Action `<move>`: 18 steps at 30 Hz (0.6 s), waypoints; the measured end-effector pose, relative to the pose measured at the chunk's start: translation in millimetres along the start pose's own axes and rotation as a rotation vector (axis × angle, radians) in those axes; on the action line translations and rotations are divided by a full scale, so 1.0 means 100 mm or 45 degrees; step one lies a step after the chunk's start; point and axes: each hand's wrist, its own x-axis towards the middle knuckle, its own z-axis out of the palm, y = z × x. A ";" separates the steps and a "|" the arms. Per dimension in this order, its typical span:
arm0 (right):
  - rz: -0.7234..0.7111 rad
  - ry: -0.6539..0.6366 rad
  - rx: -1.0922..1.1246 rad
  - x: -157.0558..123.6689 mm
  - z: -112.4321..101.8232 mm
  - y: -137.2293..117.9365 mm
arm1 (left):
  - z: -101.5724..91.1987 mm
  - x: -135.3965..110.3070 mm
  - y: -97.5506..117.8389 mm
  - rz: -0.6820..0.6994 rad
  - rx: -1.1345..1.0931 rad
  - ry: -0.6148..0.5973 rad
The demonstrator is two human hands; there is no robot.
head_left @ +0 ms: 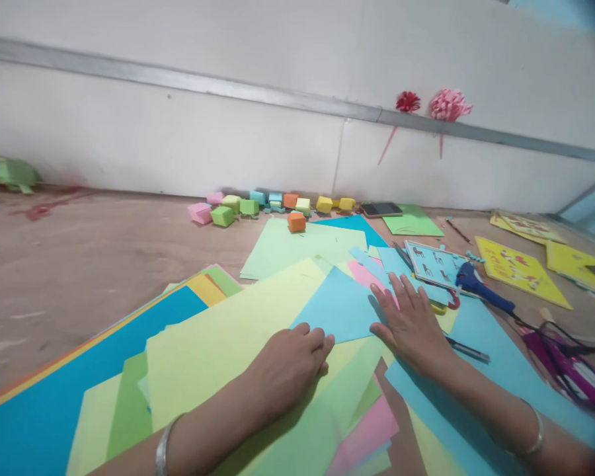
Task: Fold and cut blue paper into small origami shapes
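My left hand (pixel 295 363) has its fingers curled in at the lower left edge of a light blue paper sheet (pixel 337 304); the fingertips are partly hidden. My right hand (pixel 409 324) lies with fingers spread at the sheet's right side, holding nothing. Beneath the blue sheet is a large pale yellow sheet (pixel 218 344), with green sheets (pixel 307 423) and pink paper (pixel 369 430) below my hands. A craft knife (pixel 469 350) rests just right of my right wrist. Scissors (pixel 403 256) show partly beyond my right fingers.
Small folded paper cubes (pixel 249 207) in several colours line the wall, beside a phone (pixel 381 210). A blue glue gun (pixel 483 287) with its cord lies right, near a purple object (pixel 570 370) and yellow decorated cards (pixel 520 271). Dark blue sheets (pixel 99 363) spread at left.
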 end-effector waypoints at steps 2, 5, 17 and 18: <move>0.008 -0.008 -0.009 -0.04 0.01 0.04 | -0.01 0.00 -0.01 0.007 -0.014 0.002; -0.001 -0.011 -0.014 -0.06 0.01 0.08 | -0.03 0.00 -0.02 0.004 -0.020 -0.024; -0.520 0.257 0.008 -0.03 -0.41 -0.22 | 0.03 -0.01 0.05 -0.124 -0.142 0.320; -0.518 0.250 -0.022 -0.02 -0.42 -0.29 | 0.04 -0.01 0.06 -0.123 -0.155 0.366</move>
